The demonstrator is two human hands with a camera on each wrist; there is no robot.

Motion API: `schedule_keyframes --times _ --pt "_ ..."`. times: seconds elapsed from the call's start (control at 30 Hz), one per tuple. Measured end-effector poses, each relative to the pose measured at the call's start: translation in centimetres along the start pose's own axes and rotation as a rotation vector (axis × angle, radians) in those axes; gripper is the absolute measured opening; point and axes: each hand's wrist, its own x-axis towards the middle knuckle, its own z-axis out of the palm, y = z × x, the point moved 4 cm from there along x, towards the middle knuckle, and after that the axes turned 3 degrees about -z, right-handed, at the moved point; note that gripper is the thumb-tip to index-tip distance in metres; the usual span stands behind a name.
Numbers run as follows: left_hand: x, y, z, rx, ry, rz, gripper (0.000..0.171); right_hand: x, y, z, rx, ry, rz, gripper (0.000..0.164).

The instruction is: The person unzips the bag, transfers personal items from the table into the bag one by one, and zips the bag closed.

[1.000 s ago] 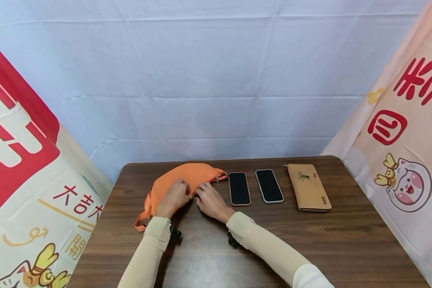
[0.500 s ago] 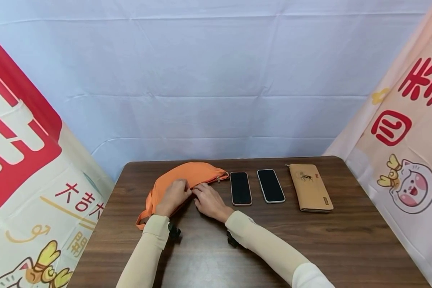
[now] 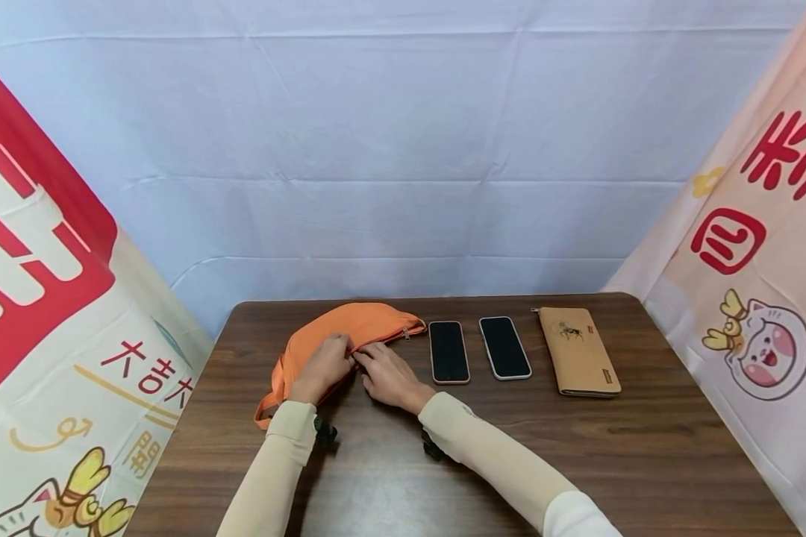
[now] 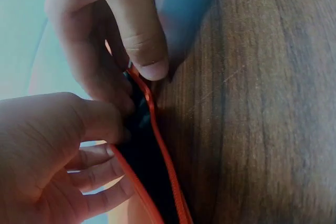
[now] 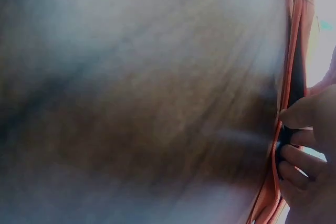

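Note:
An orange waist bag (image 3: 339, 322) lies at the left part of the table with a zippered opening facing the person. Gripping one edge of that opening is my left hand (image 3: 325, 365), its thumb and fingers on either side of the fabric in the left wrist view. My right hand (image 3: 391, 377) pinches the zipper edge (image 4: 152, 103) close beside it, thumb on the near side. Between the two edges the dark lining shows, so the mouth is parted. In the right wrist view, fingers of the right hand (image 5: 310, 192) reach into the gap. What lies deeper inside is hidden.
Right of the bag lie a phone with a pinkish rim (image 3: 448, 352), a phone with a white rim (image 3: 504, 347) and a tan zip wallet (image 3: 578, 350). The wooden table (image 3: 403, 485) ends at a pale cloth backdrop (image 3: 403, 149).
Both hands have shifted slightly left along the bag's opening, staying close together. The bag, phones and wallet keep their places; the head view has moved a little.

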Motion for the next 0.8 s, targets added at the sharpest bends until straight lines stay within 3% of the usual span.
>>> schedule_keyframes --times 0.13,0.47,0.8 --pt "0.0 0.0 -0.4 -0.015 0.036 0.022 0.012 0.0 -0.2 0.2 -0.037 -0.057 -0.006 0.044" --pt "0.0 -0.4 -1.0 -0.032 0.096 0.02 0.007 0.0 -0.3 0.3 -0.01 -0.254 0.036 0.061" --pt "-0.2 0.0 -3.7 -0.084 0.216 0.026 0.004 0.3 0.3 1.2 -0.069 -0.249 -0.012 0.065"
